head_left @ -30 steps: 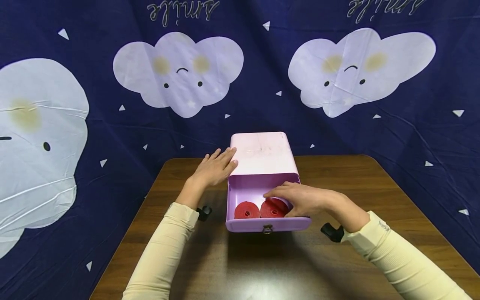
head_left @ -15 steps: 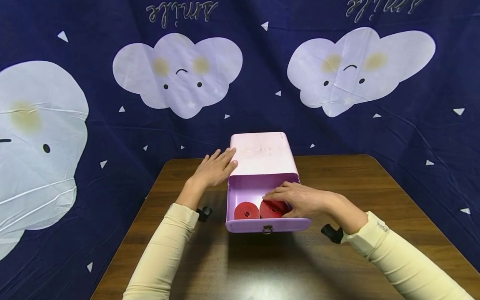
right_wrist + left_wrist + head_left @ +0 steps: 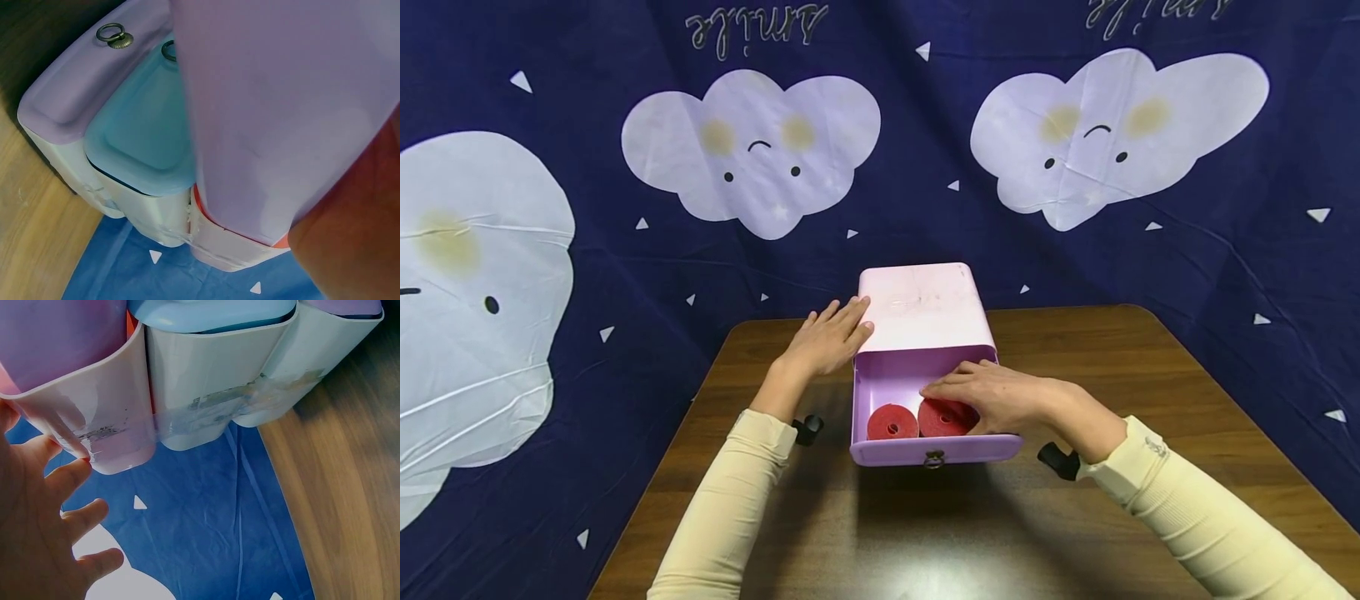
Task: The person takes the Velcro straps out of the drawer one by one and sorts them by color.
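Two red rolls of band-like material, each with a small centre hole, lie side by side at the front of a pulled-out purple drawer [image 3: 880, 452]. My right hand [image 3: 1003, 398] reaches in from the right. Its fingers and thumb grip the right red roll [image 3: 943, 419], partly covering it. The left red roll [image 3: 892, 422] sits untouched beside it. My left hand [image 3: 829, 337] has its fingers spread against the left upper edge of the pink cabinet [image 3: 925, 307]. In the right wrist view the drawer's side hides the rolls and most of my right hand.
The cabinet is a stack. Below the top drawer are a shut blue drawer [image 3: 147, 125] and a shut purple drawer [image 3: 69, 94]. The stack stands on a wooden table [image 3: 925, 533], with a dark blue cloud-print cloth [image 3: 925, 167] behind it.
A raised edge of the right red roll has gone down, and the roll now sits level beside the other. My right hand still grips it. My left hand has stayed on the cabinet.
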The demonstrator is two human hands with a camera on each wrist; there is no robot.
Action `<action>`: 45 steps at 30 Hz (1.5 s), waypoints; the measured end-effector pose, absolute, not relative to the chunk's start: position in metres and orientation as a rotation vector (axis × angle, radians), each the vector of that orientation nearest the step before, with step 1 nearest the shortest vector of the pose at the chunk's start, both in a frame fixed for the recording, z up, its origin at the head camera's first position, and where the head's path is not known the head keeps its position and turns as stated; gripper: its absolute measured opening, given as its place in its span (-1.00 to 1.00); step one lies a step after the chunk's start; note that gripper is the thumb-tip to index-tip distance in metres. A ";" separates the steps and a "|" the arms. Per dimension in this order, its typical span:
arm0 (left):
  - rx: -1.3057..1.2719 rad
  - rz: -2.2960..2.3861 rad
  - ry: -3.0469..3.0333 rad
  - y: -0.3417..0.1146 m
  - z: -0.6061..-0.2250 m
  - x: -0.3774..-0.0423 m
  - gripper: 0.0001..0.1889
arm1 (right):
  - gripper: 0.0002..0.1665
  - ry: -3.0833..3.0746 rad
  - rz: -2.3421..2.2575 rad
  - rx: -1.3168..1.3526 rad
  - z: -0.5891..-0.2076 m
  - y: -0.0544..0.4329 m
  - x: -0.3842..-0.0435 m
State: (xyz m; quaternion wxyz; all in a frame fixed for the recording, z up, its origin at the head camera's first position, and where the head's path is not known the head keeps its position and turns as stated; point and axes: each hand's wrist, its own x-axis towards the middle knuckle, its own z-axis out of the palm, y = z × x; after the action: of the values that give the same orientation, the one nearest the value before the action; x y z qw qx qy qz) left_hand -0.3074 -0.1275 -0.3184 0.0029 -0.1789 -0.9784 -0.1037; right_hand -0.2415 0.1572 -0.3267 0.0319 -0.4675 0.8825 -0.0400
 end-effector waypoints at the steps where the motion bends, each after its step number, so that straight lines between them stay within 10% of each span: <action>1: -0.561 -0.326 -3.067 -0.127 -0.318 -0.307 -0.37 | -0.07 2.721 -0.126 -1.444 -0.327 0.158 -0.241; 45: -0.592 -0.398 -3.043 -0.129 -0.321 -0.304 -0.37 | -0.09 3.042 -0.655 -1.186 -0.294 0.232 -0.224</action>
State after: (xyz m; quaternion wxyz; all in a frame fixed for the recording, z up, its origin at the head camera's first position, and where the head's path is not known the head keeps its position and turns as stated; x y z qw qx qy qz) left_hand -0.3044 -0.1295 -0.3206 0.0081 -0.1893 -0.9736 -0.1273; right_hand -0.2243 0.2324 -0.2937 -0.0942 -0.3545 0.9095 -0.1957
